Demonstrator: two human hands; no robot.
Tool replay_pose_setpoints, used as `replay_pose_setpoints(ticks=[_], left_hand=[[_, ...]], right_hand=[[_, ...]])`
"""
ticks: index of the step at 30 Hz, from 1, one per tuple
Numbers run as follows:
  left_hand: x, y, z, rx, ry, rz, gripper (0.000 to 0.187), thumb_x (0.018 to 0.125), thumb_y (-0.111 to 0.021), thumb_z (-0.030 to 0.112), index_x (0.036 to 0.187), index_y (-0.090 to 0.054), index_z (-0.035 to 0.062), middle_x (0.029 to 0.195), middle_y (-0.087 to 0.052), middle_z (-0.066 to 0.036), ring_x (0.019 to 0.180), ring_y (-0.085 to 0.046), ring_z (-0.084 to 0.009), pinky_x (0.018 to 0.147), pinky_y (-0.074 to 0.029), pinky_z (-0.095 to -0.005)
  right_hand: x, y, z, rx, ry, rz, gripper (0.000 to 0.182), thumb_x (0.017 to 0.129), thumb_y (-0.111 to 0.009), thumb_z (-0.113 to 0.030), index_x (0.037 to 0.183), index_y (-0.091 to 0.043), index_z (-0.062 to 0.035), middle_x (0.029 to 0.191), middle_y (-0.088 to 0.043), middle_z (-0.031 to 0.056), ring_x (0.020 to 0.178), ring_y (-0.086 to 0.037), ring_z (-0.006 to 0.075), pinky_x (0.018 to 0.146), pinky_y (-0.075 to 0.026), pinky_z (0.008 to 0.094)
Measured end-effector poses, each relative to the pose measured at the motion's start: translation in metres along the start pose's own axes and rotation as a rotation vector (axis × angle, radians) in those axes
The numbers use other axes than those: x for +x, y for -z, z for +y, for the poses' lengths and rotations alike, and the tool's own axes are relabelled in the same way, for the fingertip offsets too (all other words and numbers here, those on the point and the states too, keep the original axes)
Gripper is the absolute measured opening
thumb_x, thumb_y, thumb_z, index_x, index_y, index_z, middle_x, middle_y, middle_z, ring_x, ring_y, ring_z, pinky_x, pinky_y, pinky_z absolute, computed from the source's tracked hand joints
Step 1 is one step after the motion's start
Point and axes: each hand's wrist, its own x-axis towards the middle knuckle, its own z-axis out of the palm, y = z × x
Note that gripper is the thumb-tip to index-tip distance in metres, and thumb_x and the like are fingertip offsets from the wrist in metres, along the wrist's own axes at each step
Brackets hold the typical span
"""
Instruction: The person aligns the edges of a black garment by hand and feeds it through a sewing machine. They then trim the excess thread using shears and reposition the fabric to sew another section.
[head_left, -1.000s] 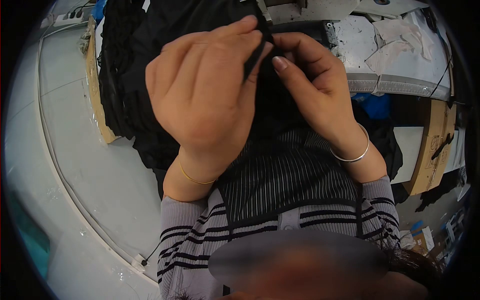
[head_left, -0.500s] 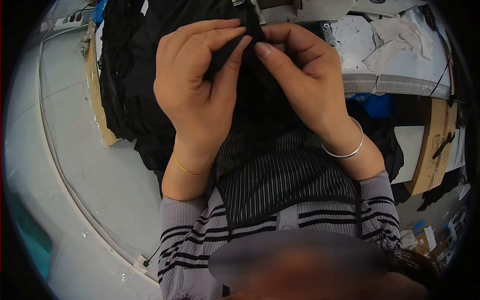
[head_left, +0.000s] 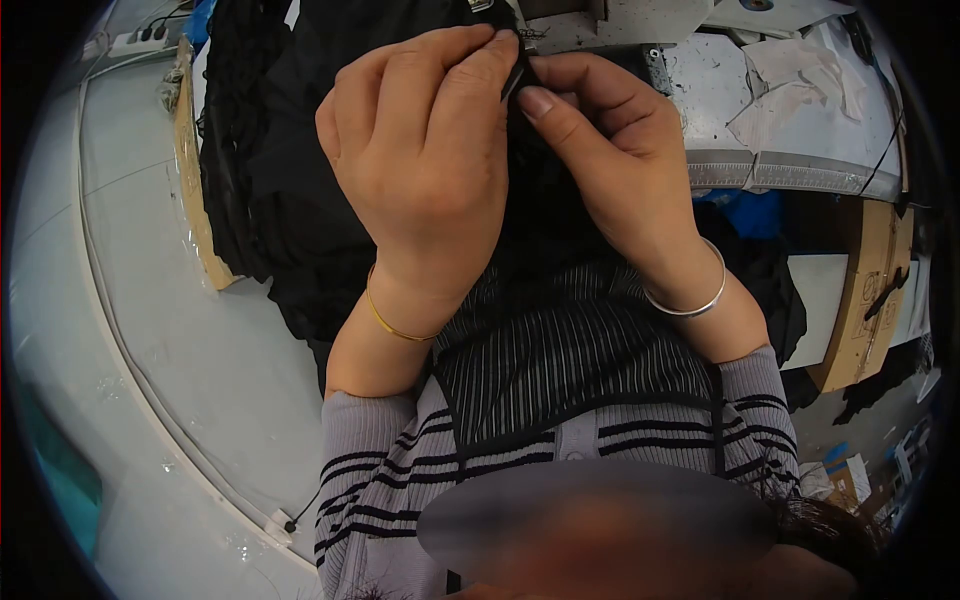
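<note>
My left hand (head_left: 425,160) and my right hand (head_left: 610,150) meet near the top of the view, both pinching the upper edge of a black sheer striped fabric (head_left: 560,350). The fabric hangs down from my fingers over my grey striped sleeves (head_left: 380,470). My left fingers curl over the fabric edge, back of the hand toward the camera. My right thumb presses against the same edge. A gold bangle sits on my left wrist, a silver one on my right.
A heap of black garments (head_left: 270,150) lies on the white table (head_left: 150,330) at left. A sewing machine bed (head_left: 790,110) with white cloth scraps stands at upper right. Cardboard boxes (head_left: 865,290) are at right.
My left hand has turned so its back faces the camera and its fingers closed over the fabric edge. Both hands shifted slightly upward; the right hand stays pinched on the edge.
</note>
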Motion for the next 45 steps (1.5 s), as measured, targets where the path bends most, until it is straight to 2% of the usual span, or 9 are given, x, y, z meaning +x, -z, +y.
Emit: replay_pose_setpoints(ticks=[3,6,8,21,23,25,28,40,45], left_hand=[[0.005,0.007,-0.001,0.024,-0.002,-0.021,0.019,0.080,-0.078,0.006,0.098,-0.078,0.0104,0.097,-0.071,0.001,0.090,-0.064,-0.0164,0.082,-0.045,-0.0297],[0.004,0.004,-0.002,-0.005,-0.011,-0.030,0.019,0.080,-0.078,0.006,0.098,-0.078,0.0105,0.096,-0.070,0.001,0.087,-0.064,-0.0158,0.081,-0.044,-0.0293],[0.002,0.001,-0.002,-0.040,-0.022,-0.008,0.018,0.080,-0.078,0.006,0.098,-0.078,0.0104,0.097,-0.071,0.000,0.086,-0.064,-0.0157,0.080,-0.044,-0.0291],[0.013,0.005,0.006,-0.215,0.061,0.015,0.004,0.091,-0.072,0.002,0.092,-0.068,0.0023,0.085,-0.065,-0.003,0.070,-0.059,-0.0141,0.061,-0.044,-0.0231],[0.005,0.010,-0.012,-0.381,0.584,-0.034,0.009,0.087,-0.072,0.004,0.093,-0.066,0.0044,0.085,-0.066,-0.002,0.069,-0.061,-0.0154,0.060,-0.046,-0.0284],[0.003,0.008,-0.026,-0.427,0.584,-0.049,0.007,0.088,-0.072,0.002,0.093,-0.067,0.0030,0.079,-0.066,-0.002,0.070,-0.063,-0.0150,0.059,-0.048,-0.0254],[0.007,0.005,-0.025,-0.725,0.401,-0.005,0.009,0.103,-0.063,0.009,0.097,-0.064,0.0015,0.080,-0.057,0.007,0.069,-0.045,-0.0007,0.062,-0.036,-0.0158],[0.010,0.019,-0.011,-0.325,0.109,0.012,0.008,0.087,-0.074,-0.004,0.094,-0.072,0.0001,0.097,-0.073,-0.006,0.090,-0.069,-0.0180,0.086,-0.053,-0.0293],[-0.007,0.004,-0.003,-0.226,-0.008,0.020,0.014,0.077,-0.080,0.005,0.090,-0.073,0.0072,0.098,-0.075,-0.003,0.097,-0.074,-0.0230,0.094,-0.053,-0.0442]], right_hand=[[0.002,0.002,-0.004,-0.131,-0.073,-0.064,0.022,0.099,-0.067,-0.008,0.118,-0.068,0.0029,0.100,-0.072,0.0016,0.092,-0.064,0.0055,0.084,-0.052,0.0204],[0.003,-0.003,-0.001,-0.135,-0.071,-0.055,0.020,0.099,-0.067,-0.008,0.116,-0.069,0.0029,0.100,-0.073,0.0020,0.091,-0.065,0.0056,0.084,-0.052,0.0204],[0.004,-0.008,0.003,-0.045,0.045,0.048,0.013,0.095,-0.071,-0.010,0.102,-0.073,0.0004,0.073,-0.062,-0.0051,0.065,-0.047,0.0004,0.057,-0.039,0.0185],[0.002,-0.026,0.027,-0.096,0.245,-0.095,0.011,0.094,-0.068,-0.007,0.101,-0.068,0.0016,0.076,-0.067,0.0084,0.061,-0.055,0.0094,0.057,-0.045,0.0263],[-0.007,-0.009,0.022,-0.161,0.155,-0.082,0.011,0.094,-0.068,-0.007,0.101,-0.068,0.0015,0.074,-0.065,0.0072,0.060,-0.054,0.0095,0.056,-0.045,0.0260],[-0.016,0.003,0.012,-0.272,0.032,-0.048,0.011,0.093,-0.070,-0.006,0.102,-0.069,0.0002,0.066,-0.058,0.0036,0.056,-0.051,0.0097,0.054,-0.042,0.0249],[-0.016,0.005,0.015,-0.277,0.164,-0.069,0.022,0.093,-0.069,-0.004,0.114,-0.067,-0.0027,0.063,-0.055,0.0014,0.055,-0.050,0.0089,0.053,-0.041,0.0247],[-0.005,-0.003,-0.001,-0.917,0.601,-0.100,0.051,0.091,-0.060,0.006,0.141,-0.051,0.0010,0.065,-0.050,0.0055,0.055,-0.050,0.0099,0.054,-0.041,0.0242],[-0.025,0.005,-0.001,-0.505,0.191,-0.035,0.040,0.091,-0.065,0.000,0.130,-0.059,-0.0040,0.064,-0.055,0.0076,0.053,-0.056,0.0185,0.051,-0.044,0.0313]])
